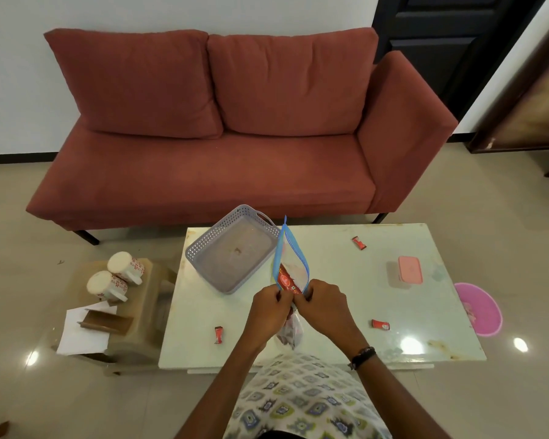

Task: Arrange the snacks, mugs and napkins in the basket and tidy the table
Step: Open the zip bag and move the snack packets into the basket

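A red sofa [222,128] stands against the white wall, with pale tiled floor [29,248] open between it and the white table [346,299]. Left of the table a low stool [140,324] carries two mugs [118,277] lying on their sides, white napkins [83,331] and a brown holder [105,321]. The grey basket [232,248] sits tilted at the table's far left corner (nothing in it). A pink-lidded box [406,270] rests right. Left hand [268,312] and right hand [327,305] pinch the near end of a blue-zipped clear bag [290,258] holding a red snack [287,282]. Three snack wrappers [380,324] lie scattered.
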### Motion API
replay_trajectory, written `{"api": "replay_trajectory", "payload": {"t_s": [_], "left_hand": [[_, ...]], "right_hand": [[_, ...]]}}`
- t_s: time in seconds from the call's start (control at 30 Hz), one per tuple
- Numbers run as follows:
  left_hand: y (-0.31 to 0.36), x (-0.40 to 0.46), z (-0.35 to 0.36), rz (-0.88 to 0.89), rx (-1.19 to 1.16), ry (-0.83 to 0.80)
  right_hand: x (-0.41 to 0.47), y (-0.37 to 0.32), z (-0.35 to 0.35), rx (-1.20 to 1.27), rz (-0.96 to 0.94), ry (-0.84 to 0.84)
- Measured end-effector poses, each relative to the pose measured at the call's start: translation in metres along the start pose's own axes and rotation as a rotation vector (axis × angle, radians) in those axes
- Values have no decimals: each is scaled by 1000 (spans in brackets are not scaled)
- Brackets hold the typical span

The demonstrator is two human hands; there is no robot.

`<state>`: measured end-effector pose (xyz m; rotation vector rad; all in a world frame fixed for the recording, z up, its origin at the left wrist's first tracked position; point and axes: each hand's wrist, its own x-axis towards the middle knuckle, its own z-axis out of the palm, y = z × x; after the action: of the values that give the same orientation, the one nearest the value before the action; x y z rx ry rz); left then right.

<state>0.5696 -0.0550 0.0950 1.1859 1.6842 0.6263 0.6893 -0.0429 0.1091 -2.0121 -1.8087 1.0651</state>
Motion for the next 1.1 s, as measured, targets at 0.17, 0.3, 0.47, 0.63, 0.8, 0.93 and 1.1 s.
{"api": "replay_trajectory", "payload": {"t_s": [0.17,0.3,0.47,0.63,0.8,0.93,1.1], "left_hand": [[1,-2,-8,33,51,-53],[3,-5,-22,-5,70,-99],[-13,-1,-41,-70,375,-4],[-7,14,-41,-27,516,213],[6,34,-31,86,551,314],[8,36,-22,154,419,345],[7,30,-10,183,227,326]], "right_hand": [[19,-2,-7,-47,50,-87],[46,-9,-14,-16,-11,31],[38,-8,-4,-62,-161,10],[24,-8,-6,-135,-288,-10],[12,-4,-19,-138,-306,-10],[10,9,-28,-105,-218,30],[22,3,-24,-106,-120,88]]}}
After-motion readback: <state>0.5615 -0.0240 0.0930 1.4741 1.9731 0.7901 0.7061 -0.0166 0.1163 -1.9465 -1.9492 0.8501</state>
